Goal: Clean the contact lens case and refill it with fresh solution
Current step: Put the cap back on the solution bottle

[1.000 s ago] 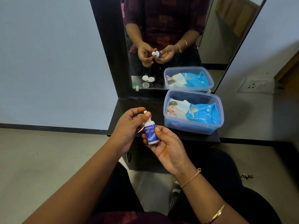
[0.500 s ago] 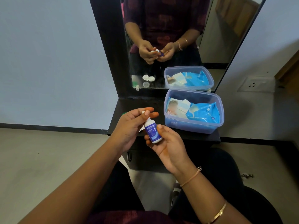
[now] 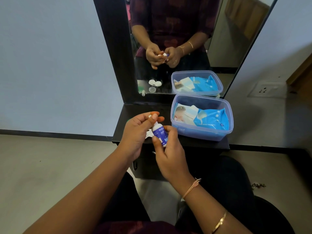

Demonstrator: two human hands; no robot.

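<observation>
Translucent blue plastic forms the tub (image 3: 226,115) on the right of the black shelf (image 3: 135,112); inside it lie a blue pack of baby wipes (image 3: 211,120) and a pale pack (image 3: 184,114) leaning against the left wall. A mirror (image 3: 177,31) stands behind, and its reflection shows a white lens case (image 3: 155,82) and a small clear cap (image 3: 152,89) on the shelf; on the shelf itself those things are hidden behind the hands. Only a sliver of white plastic (image 3: 149,133) peeks out between the left palm and the bottle, and what it is cannot be told.

Both hands meet just in front of the shelf's edge. The right hand (image 3: 170,154) wraps thumb and fingers around the body of the small blue-labelled solution bottle (image 3: 160,134), holding it tilted. The left hand (image 3: 136,134) pinches the bottle's top between thumb and fingertips (image 3: 155,116), the remaining fingers curled loosely.
</observation>
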